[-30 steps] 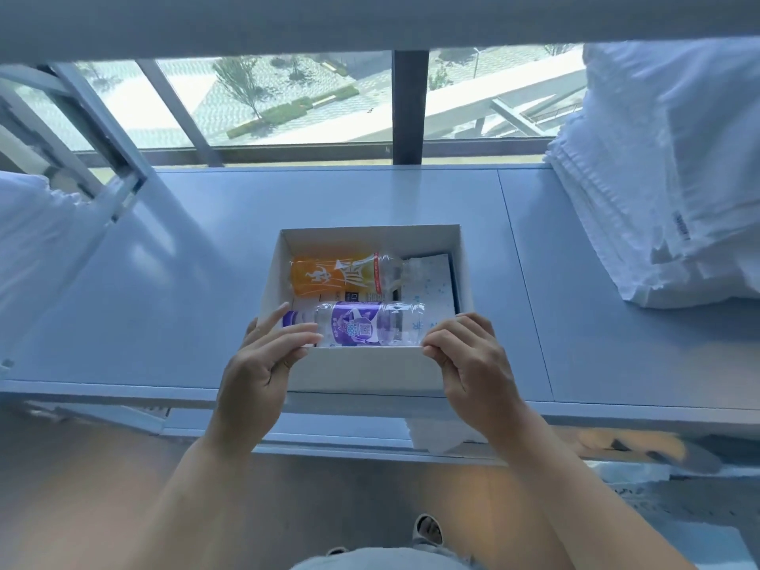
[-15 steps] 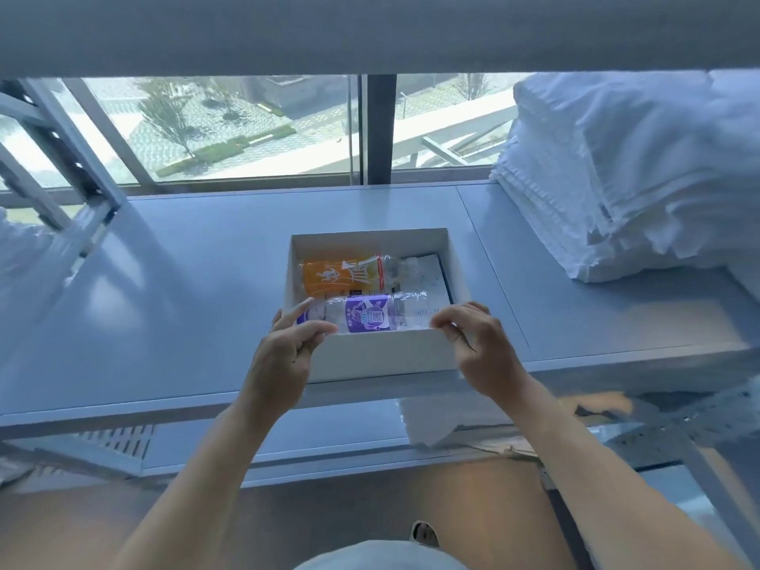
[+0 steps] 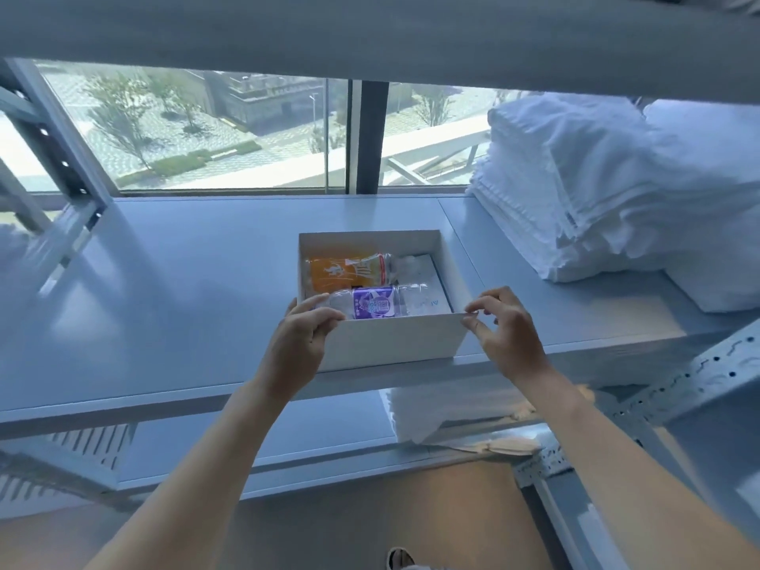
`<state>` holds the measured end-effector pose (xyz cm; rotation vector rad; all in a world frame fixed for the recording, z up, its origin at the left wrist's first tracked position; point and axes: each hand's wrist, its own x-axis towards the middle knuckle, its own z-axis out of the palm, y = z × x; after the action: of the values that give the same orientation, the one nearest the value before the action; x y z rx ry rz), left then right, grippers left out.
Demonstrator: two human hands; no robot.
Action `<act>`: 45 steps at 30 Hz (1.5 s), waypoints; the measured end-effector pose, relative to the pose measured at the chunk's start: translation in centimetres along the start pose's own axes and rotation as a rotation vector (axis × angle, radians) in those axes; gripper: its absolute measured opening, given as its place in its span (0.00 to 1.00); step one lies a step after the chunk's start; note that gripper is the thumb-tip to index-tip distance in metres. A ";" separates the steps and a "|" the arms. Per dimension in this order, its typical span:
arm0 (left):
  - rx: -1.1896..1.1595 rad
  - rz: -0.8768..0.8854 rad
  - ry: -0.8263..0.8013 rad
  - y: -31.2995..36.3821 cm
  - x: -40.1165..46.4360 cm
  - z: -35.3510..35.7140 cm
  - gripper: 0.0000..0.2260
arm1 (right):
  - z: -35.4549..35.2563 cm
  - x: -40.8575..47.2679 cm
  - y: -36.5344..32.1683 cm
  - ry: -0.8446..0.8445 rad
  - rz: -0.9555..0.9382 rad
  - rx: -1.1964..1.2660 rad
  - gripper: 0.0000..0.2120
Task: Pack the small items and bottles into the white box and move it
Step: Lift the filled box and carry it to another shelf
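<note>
The white box (image 3: 395, 339) stands open on the grey shelf (image 3: 185, 290), its front wall at the shelf's near edge. Inside lie an orange-labelled bottle (image 3: 345, 271) at the back and a clear bottle with a purple label (image 3: 372, 303) in front of it, both on their sides. A white packet (image 3: 423, 300) lies under their right ends. My left hand (image 3: 300, 343) grips the box's near left corner, thumb on the front rim. My right hand (image 3: 506, 331) pinches the near right corner with thumb and fingertips.
A tall stack of folded white towels (image 3: 596, 191) fills the shelf's right end, close to the box. An upper shelf board (image 3: 370, 30) hangs overhead. White cloth (image 3: 444, 409) lies on the lower shelf. A perforated metal post (image 3: 699, 376) stands at the right. Behind is a window.
Both hands have slid back from over the front wall to the box's near corners. The view has pulled back and tilted up; the box stays on the shelf.
</note>
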<state>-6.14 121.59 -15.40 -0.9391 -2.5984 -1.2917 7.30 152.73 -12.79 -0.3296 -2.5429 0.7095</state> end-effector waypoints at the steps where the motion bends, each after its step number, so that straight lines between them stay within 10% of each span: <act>1: 0.005 0.018 -0.004 -0.1 0.0 -0.3 0.08 | -0.1 0.1 0.2 0.003 0.012 0.002 0.03; 17: 0.223 -0.097 0.262 0.7 -1.9 -2.3 0.05 | -0.7 1.8 1.7 0.019 -0.053 0.035 0.06; 28: 0.334 -0.054 0.065 1.5 -0.5 -3.8 0.07 | -1.1 3.8 2.5 -0.205 -0.179 -0.067 0.14; 45: 0.401 0.009 -0.013 1.7 0.1 -4.2 0.07 | 0.0 2.0 2.6 -0.062 -0.211 -0.093 0.14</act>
<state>-6.06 119.28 -11.53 -0.8823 -2.7076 -0.7169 5.83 155.58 -13.47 -0.0680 -2.6242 0.5299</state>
